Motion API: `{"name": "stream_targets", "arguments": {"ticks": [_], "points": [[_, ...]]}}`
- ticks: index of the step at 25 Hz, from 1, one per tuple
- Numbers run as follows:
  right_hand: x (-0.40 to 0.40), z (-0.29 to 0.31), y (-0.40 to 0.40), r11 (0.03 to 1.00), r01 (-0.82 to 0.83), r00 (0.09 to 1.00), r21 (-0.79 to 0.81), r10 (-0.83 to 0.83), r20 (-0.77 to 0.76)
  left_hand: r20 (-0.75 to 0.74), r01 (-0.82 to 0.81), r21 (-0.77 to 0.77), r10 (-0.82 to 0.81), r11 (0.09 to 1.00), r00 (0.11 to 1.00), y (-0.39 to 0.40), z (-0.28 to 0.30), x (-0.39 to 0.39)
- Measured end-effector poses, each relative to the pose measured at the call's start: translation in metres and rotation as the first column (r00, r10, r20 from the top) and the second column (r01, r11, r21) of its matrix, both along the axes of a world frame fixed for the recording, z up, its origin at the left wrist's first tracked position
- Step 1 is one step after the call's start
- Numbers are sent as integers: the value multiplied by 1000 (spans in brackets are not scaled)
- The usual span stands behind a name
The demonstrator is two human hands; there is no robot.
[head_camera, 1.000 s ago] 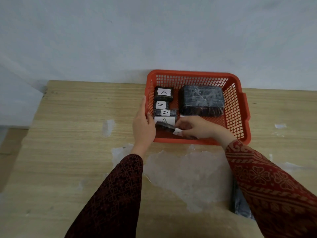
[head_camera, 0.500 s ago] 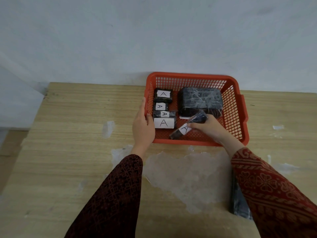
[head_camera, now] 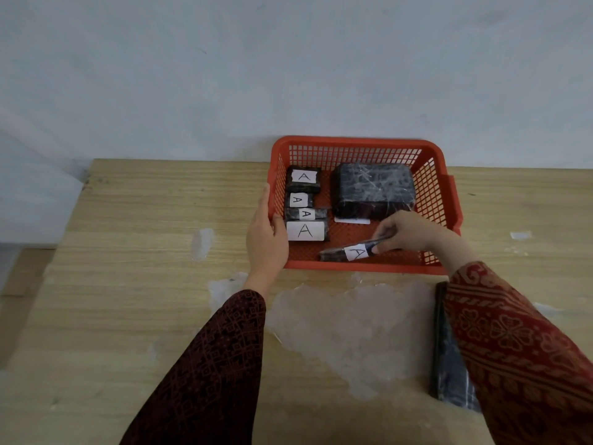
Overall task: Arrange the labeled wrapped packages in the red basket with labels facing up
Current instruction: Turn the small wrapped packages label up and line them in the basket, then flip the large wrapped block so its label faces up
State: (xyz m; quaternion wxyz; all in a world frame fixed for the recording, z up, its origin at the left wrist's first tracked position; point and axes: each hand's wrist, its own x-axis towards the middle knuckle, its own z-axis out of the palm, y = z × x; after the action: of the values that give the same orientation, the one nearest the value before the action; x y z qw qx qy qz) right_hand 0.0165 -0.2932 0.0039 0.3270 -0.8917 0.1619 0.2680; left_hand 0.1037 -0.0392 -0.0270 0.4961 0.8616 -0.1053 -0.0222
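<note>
Pinching one end of a slim wrapped package [head_camera: 348, 253] in the right hand [head_camera: 409, 232], label "A" up, low along the near wall inside the red basket [head_camera: 359, 143]. Left hand [head_camera: 266, 236] clasped around the basket's left near corner. Four labeled packages [head_camera: 305, 205] in a column at left; large wrapped block [head_camera: 373, 189] at back right. Another dark package [head_camera: 449, 364] on the wooden table [head_camera: 128, 252], under the right sleeve.

Worn wooden table [head_camera: 134, 284] (pale scuffed patches) against a white wall [head_camera: 288, 65].

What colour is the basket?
Red-orange plastic mesh basket, clearest in the head view.
</note>
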Motion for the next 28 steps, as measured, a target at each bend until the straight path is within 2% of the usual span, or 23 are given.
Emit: {"name": "stream_targets", "arguments": {"ticks": [3,9,14,20,23,24,26,28], "points": [[8,-6,9,976,-122,988,-180,102,-118,-24,-2,4,2,1000,1000,0,0,-1],[11,-12,8,981,-80,988,-179,54,-144,-31,8,10,-8,1000,999,0,1,-1],[11,-15,20,999,-27,998,-37,25,-59,-13,12,24,-11,1000,1000,0,1,-1],[24,-27,63,999,-8,996,-50,12,89,-10,10,34,-9,999,1000,1,3,-3],[20,-26,69,997,-48,987,-65,57,152,-29,19,25,-19,999,999,-2,5,-3],[17,-24,67,998,-46,979,-33,52,195,-6,17,76,-16,997,1000,-2,6,-4],[8,-17,55,998,51,926,23,-56,374,203,-25,317,-42,948,978,-4,6,-4],[-2,-10,31,965,256,791,62,-246,560,418,-76,483,-154,873,895,-7,7,-6]]}}
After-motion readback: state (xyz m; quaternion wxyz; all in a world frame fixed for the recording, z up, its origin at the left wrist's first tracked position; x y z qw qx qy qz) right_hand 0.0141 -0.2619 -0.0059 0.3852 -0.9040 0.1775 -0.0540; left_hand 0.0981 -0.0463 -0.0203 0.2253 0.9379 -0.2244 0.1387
